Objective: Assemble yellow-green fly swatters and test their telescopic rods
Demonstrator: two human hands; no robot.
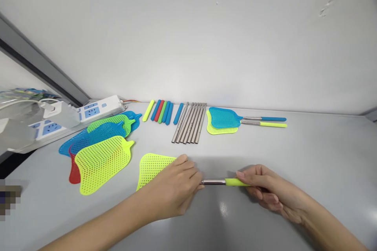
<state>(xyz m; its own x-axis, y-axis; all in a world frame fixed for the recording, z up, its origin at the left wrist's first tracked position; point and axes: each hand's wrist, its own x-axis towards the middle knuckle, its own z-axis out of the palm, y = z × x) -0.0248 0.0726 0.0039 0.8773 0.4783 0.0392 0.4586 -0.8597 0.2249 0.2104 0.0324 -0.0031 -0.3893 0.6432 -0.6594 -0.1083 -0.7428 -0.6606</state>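
Low over the front of the table, a yellow-green fly swatter (154,168) is held level between my two hands. My left hand (179,184) is closed around the spot where the perforated head meets the metal rod, and it hides that joint. A short length of shiny rod (214,182) shows between the hands. My right hand (266,190) pinches the yellow-green grip (232,182) at the rod's right end, thumb on top and fingers beneath; the grip's far end is hidden in the hand.
Loose swatter heads (103,162) in yellow, red, blue and green overlap at left. Behind stand a white power strip (101,108) and plugs. Coloured grips (163,112) and metal rods (188,125) lie in rows near the wall. Two whole swatters (225,119) rest to their right.
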